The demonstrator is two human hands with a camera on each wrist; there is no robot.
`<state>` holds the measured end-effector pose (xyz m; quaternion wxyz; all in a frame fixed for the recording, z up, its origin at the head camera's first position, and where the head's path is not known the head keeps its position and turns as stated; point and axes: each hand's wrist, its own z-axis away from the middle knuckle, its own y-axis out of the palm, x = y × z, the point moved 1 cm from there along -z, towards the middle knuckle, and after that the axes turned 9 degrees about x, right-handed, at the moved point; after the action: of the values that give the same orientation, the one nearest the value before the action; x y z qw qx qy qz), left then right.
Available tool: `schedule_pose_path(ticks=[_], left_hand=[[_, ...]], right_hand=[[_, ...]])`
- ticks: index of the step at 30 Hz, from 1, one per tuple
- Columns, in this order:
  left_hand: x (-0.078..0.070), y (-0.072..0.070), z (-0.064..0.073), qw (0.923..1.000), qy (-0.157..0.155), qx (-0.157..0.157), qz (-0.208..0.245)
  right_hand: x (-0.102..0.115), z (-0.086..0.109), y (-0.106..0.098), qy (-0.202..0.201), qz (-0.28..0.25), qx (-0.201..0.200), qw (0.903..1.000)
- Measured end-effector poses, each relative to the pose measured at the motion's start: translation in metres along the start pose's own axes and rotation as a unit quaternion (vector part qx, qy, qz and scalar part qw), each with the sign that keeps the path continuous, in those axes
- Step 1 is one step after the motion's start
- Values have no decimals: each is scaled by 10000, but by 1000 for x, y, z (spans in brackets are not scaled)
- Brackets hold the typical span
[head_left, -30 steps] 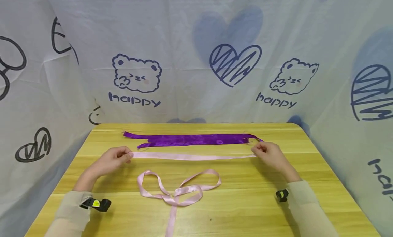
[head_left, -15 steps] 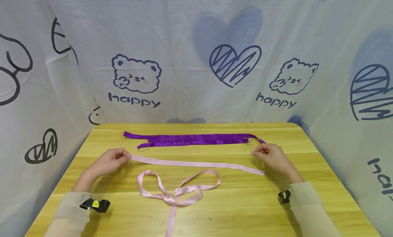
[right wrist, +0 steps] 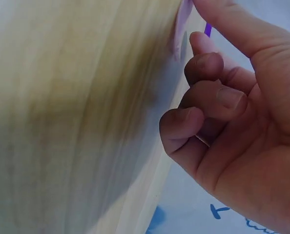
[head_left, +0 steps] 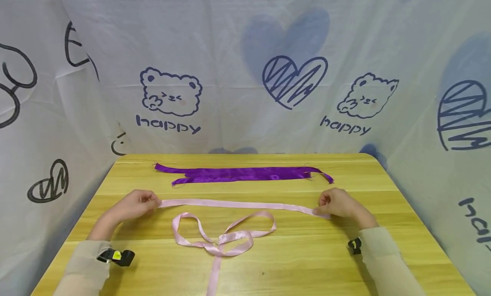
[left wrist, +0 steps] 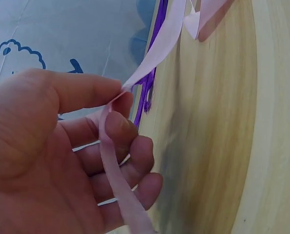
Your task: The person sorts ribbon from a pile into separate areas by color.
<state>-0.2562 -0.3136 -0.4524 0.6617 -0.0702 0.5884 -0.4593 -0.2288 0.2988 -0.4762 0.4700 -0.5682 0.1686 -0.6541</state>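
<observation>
A pale pink satin ribbon (head_left: 230, 204) stretches from side to side above the table, between both hands. My left hand (head_left: 136, 204) pinches its left end between thumb and index finger; in the left wrist view, a tail of the ribbon (left wrist: 118, 180) hangs down across the curled fingers. At the ribbon's right end, my right hand (head_left: 337, 204) has thumb and index finger on it, with a short tip sticking out past them. In the right wrist view that ribbon tip (right wrist: 180, 29) shows beside the thumb, while the actual pinch is cut off by the frame's top.
Purple ribbon strips (head_left: 245, 174) lie flat at the back of the wooden table (head_left: 299, 262). Nearer, a second pink ribbon (head_left: 234, 249) lies in loose loops, its tail running off the front edge. Printed white cloth (head_left: 230, 40) encloses the back and sides.
The ribbon's right end left my right hand and dropped; that hand has since come down and taken it near the tip. My left hand has lowered slightly, still holding its end.
</observation>
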Motion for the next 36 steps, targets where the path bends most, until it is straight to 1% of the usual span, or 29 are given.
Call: schedule_pose_path(ticks=[3,5,8,11,13,16,20,21,23,26,28,30,36], left_hand=[[3,1,2,9998,-132,150,27],[5,2,3,9997,-189,180,-12],[7,4,3,9995,-264,92,-150],[10,6,2,9988,-324,-74,-365],[12,8,1,9980,-381,-173,-480],[12,8,1,9968,-419,-281,-628],[13,9,2,9961,-428,-270,-722],[13,9,2,9959,-463,-264,-725],[14,9,3,9959,-436,-249,-746],[14,10,4,9957,-431,-300,-764],[15,11,4,9955,-404,-342,-780],[16,12,3,9950,-439,-390,-802],[17,14,2,9924,-526,-501,-989]], right_hand=[[-2,3,-1,123,47,61,9999],[-5,5,-3,194,81,58,9998],[-10,7,-6,315,123,51,9994],[-14,9,-9,378,159,11,9992],[-16,11,-10,392,198,-44,9990],[-18,12,-11,518,162,-152,9984],[-22,13,-12,614,50,-232,9978],[-23,13,-11,616,31,-236,9978],[-25,13,-11,600,8,-233,9979],[-27,12,-10,608,19,-261,9978],[-28,12,-10,555,96,-314,9979],[-28,12,-10,522,164,-353,9979],[-22,10,-9,545,290,-414,9972]])
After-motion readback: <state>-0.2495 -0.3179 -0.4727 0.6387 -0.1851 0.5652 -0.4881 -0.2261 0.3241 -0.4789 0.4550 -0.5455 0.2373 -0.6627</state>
